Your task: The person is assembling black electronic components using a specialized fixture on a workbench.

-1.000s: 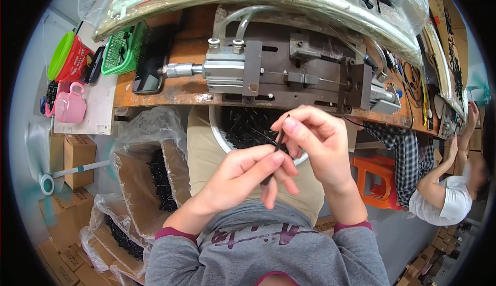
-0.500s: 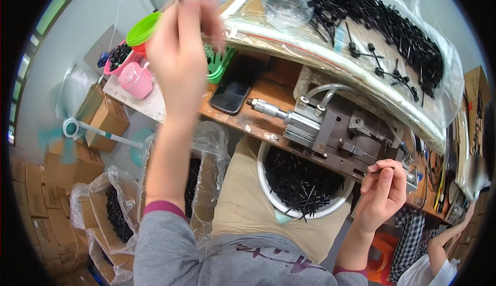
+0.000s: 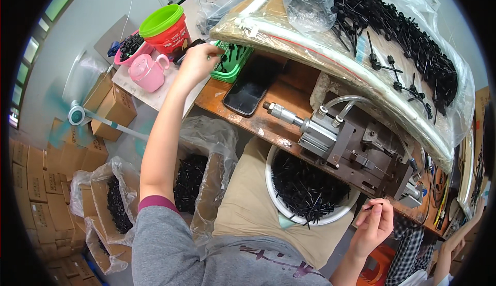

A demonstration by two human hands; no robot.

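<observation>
My left hand reaches to the far left, its fingertips above the edge of a green plastic basket holding black parts. Those fingers are bent close together; whatever lies between them is hidden. On the right, my right hand is raised near the front of the bench, thumb and fingers pinching a small thin black part. Just beyond it stands a metal clamping fixture with an air cylinder. A white tub on my lap is filled with short black pieces.
A black phone lies beside the basket. Further left are a pink mug and a red bucket with green rim. Plastic sheeting carries a pile of black stemmed parts. A fan and cartons stand left; another person's arm shows right.
My left hand has come down from above onto the basket's edge, and the black thing at its fingertips no longer shows. My right hand has drawn back slightly from the fixture, still pinching.
</observation>
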